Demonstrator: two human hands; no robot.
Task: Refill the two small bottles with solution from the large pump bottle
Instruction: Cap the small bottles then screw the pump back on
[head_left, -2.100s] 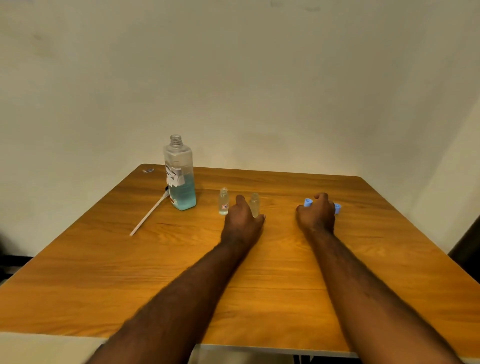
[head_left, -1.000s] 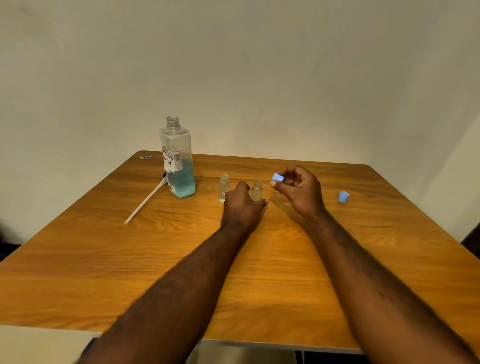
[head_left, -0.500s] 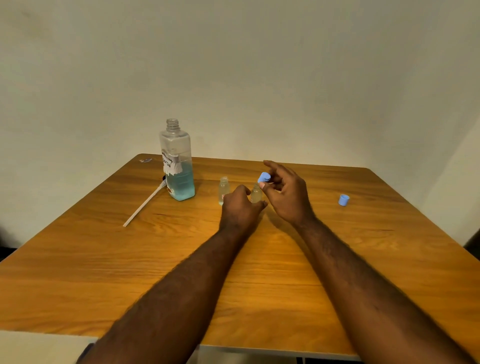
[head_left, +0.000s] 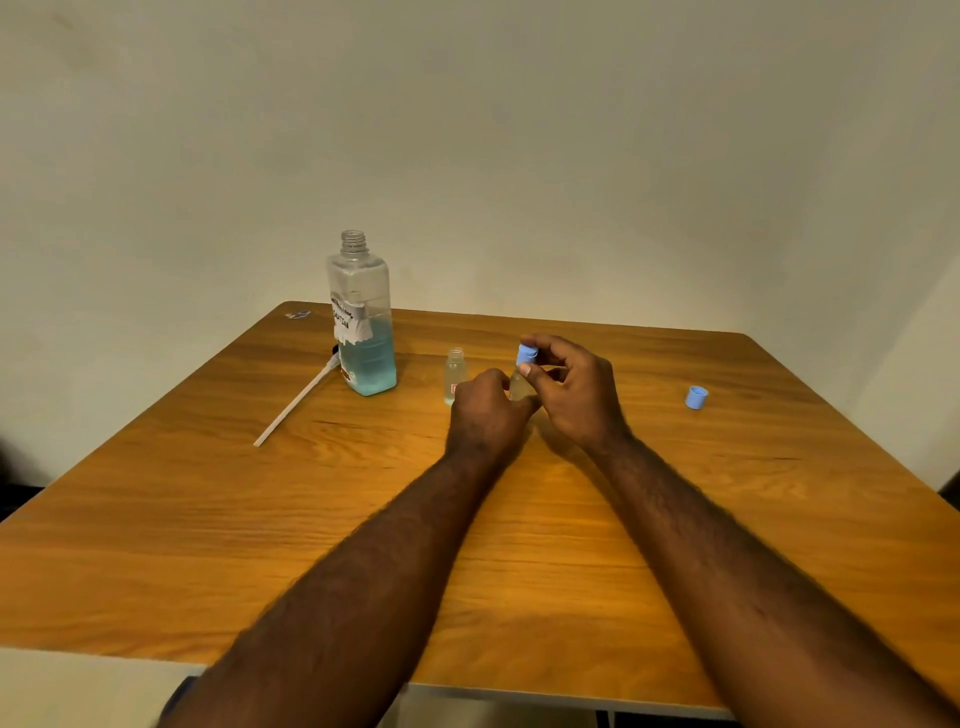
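Capping step, looks like. The small clear plastic bottle (head_left: 518, 385) stands mid-table toward the far edge, the left hand (head_left: 485, 410) closed around its base. The right hand (head_left: 576, 395) pinches a light blue screw cap (head_left: 527, 355) just above the neck. Next: seat it straight, twist. The second small clear bottle (head_left: 455, 375) stands open beside it; its matching blue cap (head_left: 696, 397) lies near the right edge.

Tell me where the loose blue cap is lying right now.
In the head view the loose blue cap lies on the wooden table toward its right side, apart from and to the right of the right hand.
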